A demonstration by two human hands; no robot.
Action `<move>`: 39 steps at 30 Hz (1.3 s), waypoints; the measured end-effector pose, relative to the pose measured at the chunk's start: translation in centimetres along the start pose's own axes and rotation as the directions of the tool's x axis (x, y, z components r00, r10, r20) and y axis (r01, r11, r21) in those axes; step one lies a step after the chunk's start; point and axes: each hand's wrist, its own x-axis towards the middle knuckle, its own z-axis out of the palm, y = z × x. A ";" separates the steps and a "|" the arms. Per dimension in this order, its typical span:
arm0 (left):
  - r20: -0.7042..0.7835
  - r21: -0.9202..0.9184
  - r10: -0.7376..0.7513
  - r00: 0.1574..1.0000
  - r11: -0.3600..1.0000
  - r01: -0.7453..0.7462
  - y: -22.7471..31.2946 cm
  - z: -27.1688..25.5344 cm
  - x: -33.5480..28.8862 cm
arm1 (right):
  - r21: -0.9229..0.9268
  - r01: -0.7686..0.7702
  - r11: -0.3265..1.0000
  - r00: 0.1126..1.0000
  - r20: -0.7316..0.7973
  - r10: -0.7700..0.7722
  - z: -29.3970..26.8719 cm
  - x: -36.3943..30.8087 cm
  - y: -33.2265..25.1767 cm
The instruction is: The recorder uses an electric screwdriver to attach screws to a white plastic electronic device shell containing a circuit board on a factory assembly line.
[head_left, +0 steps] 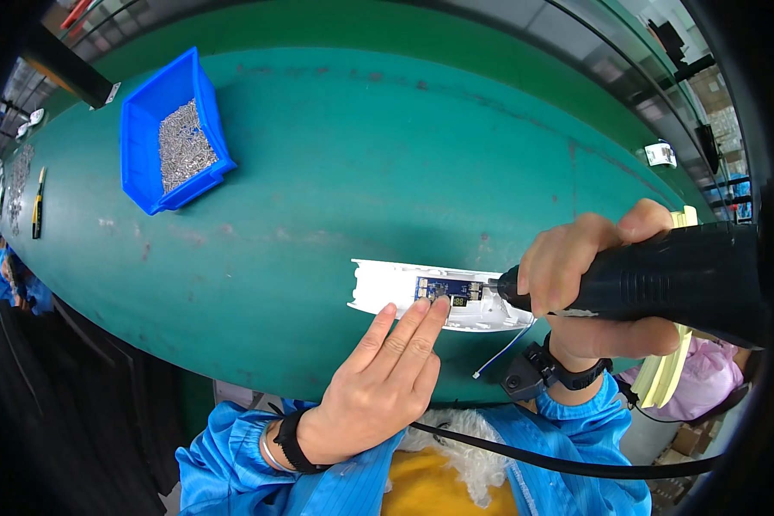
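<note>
A white plastic housing (383,282) lies on the green table in front of me, its hollow side up. Inside it sits a small blue circuit board (449,286) with a little display. The outstretched fingertips of my left hand (374,387) rest on the board and the housing's near side. My right hand (568,267) is wrapped round a black electric screwdriver (662,279), held sideways. The screwdriver's tip reaches the board's right end; the screw, if any, is too small to make out. A thin wire (500,351) trails from the housing's right end.
At the far left stands a blue bin (138,146) with many small metal screws (183,146). A yellow-and-black pen-like tool (38,206) lies further left. Pale yellow strips (662,374) are beyond my right wrist. A black cable (559,464) crosses before my body.
</note>
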 end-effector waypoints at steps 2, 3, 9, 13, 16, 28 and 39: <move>0.005 -0.002 0.007 1.000 1.000 -0.007 0.1 -0.3 0.1 | 0.026 0.032 0.999 0.999 0.042 -0.033 -0.2 0.2 0.0; 0.010 -0.005 0.009 1.000 1.000 -0.009 0.1 -0.3 0.1 | 0.053 0.058 0.997 0.994 0.087 -0.063 -0.2 0.3 0.0; -0.014 -0.119 0.002 1.000 0.993 -0.003 -0.5 -0.9 0.4 | 0.149 0.052 0.987 0.998 -0.035 -0.047 0.8 -0.1 -2.6; -0.121 -0.282 -0.075 0.990 0.959 0.039 -1.2 -1.7 1.3 | 0.287 0.007 0.958 0.983 0.174 -0.059 1.5 0.4 -4.6; -0.161 -0.326 -0.143 0.977 0.942 0.084 -1.3 -1.4 1.1 | 0.377 -0.087 0.922 0.904 0.419 -0.086 1.0 1.4 -3.7; -0.190 -0.391 -0.170 0.967 0.917 0.084 -2.2 -1.4 0.5 | 0.223 -0.107 0.969 0.909 0.417 0.004 3.1 0.1 -3.7; 0.147 -0.408 -0.131 0.980 0.895 0.181 -8.3 -1.8 1.7 | 0.179 -0.030 0.983 0.992 0.130 0.007 6.6 1.5 0.0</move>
